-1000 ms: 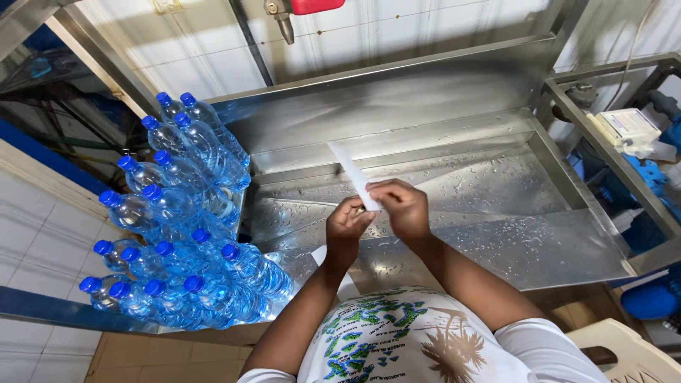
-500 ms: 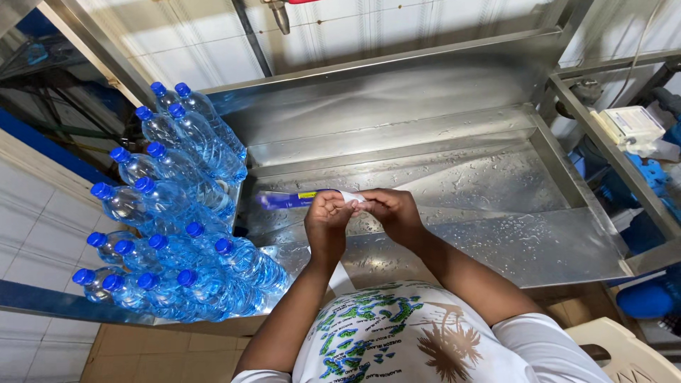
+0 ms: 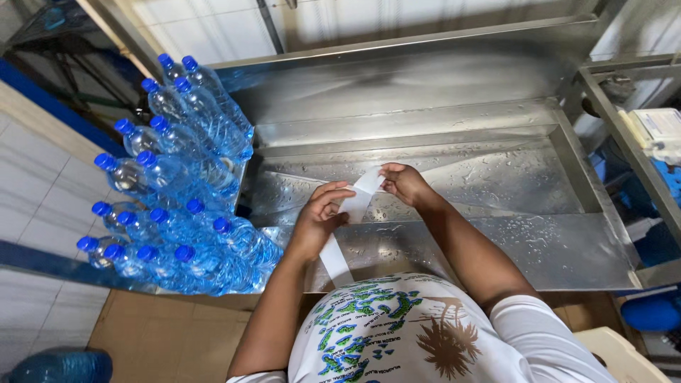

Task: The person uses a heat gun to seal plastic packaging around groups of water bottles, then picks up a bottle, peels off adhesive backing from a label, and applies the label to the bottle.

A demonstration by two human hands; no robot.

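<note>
White strip [image 3: 346, 225] spans both hands above the wet steel surface [image 3: 496, 234] — its long axis slants from upper right to lower left. Right hand [image 3: 404, 183] fingers pinch the top end; left hand [image 3: 318, 218] fingers pinch mid-strip, nearer the blue-capped bottles [image 3: 177, 191].

White label strip [image 3: 345, 225]
Long, plain and flat, it slants from far right to near left above the wet steel basin.
</note>
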